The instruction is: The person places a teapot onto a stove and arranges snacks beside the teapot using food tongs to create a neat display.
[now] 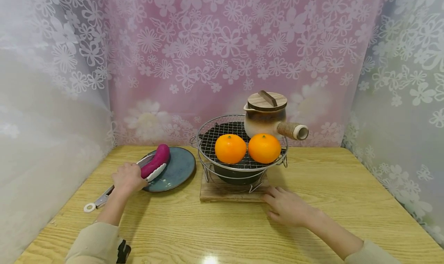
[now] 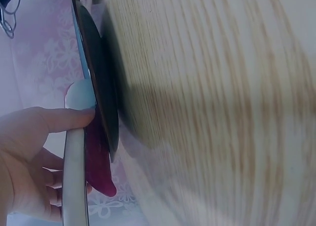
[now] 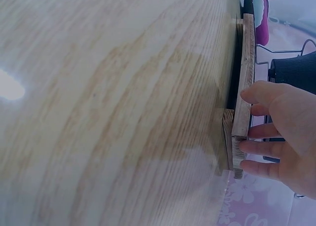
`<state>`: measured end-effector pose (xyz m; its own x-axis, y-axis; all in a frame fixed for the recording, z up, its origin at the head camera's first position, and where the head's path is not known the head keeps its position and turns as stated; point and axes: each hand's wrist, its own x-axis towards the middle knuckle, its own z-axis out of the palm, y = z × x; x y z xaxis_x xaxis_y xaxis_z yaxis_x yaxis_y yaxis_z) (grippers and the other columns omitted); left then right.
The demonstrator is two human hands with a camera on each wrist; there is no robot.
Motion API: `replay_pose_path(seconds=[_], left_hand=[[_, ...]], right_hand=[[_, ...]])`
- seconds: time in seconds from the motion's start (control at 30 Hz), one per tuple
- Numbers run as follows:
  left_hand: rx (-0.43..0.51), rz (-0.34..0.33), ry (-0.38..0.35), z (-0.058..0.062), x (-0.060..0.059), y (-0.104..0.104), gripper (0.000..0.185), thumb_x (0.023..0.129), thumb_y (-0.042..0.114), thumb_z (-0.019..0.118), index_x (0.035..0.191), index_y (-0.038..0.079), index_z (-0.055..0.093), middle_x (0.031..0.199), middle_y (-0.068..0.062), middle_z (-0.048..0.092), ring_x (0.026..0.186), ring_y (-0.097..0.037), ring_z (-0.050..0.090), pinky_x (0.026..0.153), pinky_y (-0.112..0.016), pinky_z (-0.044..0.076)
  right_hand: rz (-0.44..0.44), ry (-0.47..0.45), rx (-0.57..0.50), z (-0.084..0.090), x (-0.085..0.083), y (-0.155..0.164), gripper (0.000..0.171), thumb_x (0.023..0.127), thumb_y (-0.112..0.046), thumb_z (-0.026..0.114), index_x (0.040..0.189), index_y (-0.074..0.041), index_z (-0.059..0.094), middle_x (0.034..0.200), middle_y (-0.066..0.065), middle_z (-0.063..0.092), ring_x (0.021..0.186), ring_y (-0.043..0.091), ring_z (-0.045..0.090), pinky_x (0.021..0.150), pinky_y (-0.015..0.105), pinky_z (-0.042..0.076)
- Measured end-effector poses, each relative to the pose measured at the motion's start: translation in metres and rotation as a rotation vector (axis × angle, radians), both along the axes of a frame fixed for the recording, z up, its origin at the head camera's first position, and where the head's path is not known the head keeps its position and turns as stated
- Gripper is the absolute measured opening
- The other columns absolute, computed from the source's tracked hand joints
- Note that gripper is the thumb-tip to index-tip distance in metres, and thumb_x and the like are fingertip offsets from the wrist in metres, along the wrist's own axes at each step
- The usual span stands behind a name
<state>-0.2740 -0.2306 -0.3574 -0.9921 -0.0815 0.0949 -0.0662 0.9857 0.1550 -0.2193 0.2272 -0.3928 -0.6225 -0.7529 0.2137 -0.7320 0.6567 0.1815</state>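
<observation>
- Taking the head view as a clock, the left hand [image 1: 129, 178] at 8 o'clock grips metal tongs [image 1: 103, 197], thumb on one side and fingers bent round the other; their ringed end points to 8 o'clock from it.
- The tongs' white tips flank a purple sweet-potato-shaped vegetable [image 1: 157, 160] over the left part of a blue-grey plate [image 1: 182, 167].
- At 5 o'clock, the right hand [image 1: 286, 207] has its fingers extended and relaxed, fingertips touching the near right corner of a wooden board [image 1: 222, 195].
- On the board stands a round wire-mesh grill [image 1: 243, 168]; toward its 1 o'clock sits a brown-and-cream clay pot [image 1: 258, 121] with a wooden lid [image 1: 254, 100]; two oranges [image 1: 230, 150] sit side by side nearer 6.
- The table [image 1: 166, 233] is pale grained wood, with glare at 6 o'clock.
- A pink curtain [image 1: 208, 44] with white flowers hangs at 12; paler floral sheets [image 1: 409, 83] flank 9 and 3.
</observation>
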Motion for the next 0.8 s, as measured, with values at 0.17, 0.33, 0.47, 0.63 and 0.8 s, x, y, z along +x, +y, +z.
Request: replay_pose_path(seconds=[0.17,0.33,0.47,0.63,0.8], left_hand=[[0.0,0.01,0.004,0.001,0.0,-0.004,0.049,0.065,0.028,0.074,0.089,-0.011,0.056,0.085,-0.025,0.052,0.083,-0.045,0.051,0.068,-0.057,0.039],[0.002,0.013,-0.011,0.005,0.001,-0.008,0.049,0.063,0.03,0.074,0.087,-0.009,0.056,0.084,-0.023,0.051,0.081,-0.044,0.051,0.065,-0.055,0.039],[0.01,0.019,-0.006,0.008,0.002,-0.009,0.046,0.061,0.031,0.074,0.083,-0.006,0.057,0.082,-0.021,0.052,0.077,-0.041,0.052,0.06,-0.051,0.04],[0.022,0.019,0.007,0.015,0.001,-0.006,0.046,0.062,0.033,0.074,0.082,-0.005,0.057,0.081,-0.02,0.053,0.076,-0.038,0.052,0.058,-0.047,0.04],[0.047,0.012,-0.003,0.024,0.002,-0.002,0.049,0.063,0.036,0.073,0.086,-0.004,0.057,0.085,-0.02,0.051,0.08,-0.038,0.05,0.059,-0.046,0.039]], right_hand=[[0.0,-0.003,-0.003,0.0,0.0,0.0,0.031,0.08,-0.022,0.067,0.106,-0.006,0.061,0.102,0.008,0.054,0.091,0.025,0.056,0.082,0.041,0.046],[0.008,0.005,0.001,0.0,0.0,0.0,0.032,0.079,-0.022,0.068,0.106,-0.006,0.061,0.1,0.008,0.054,0.089,0.024,0.056,0.081,0.04,0.047],[0.015,0.005,-0.001,0.0,0.0,0.0,0.031,0.079,-0.022,0.069,0.105,-0.006,0.061,0.098,0.007,0.054,0.086,0.023,0.056,0.08,0.04,0.047],[0.005,-0.004,-0.006,0.0,0.0,0.0,0.031,0.08,-0.022,0.068,0.106,-0.006,0.061,0.101,0.008,0.054,0.089,0.024,0.056,0.08,0.04,0.047],[-0.005,-0.018,-0.003,0.001,0.001,0.0,0.032,0.08,-0.022,0.068,0.107,-0.006,0.061,0.102,0.007,0.054,0.088,0.024,0.056,0.078,0.039,0.047]])
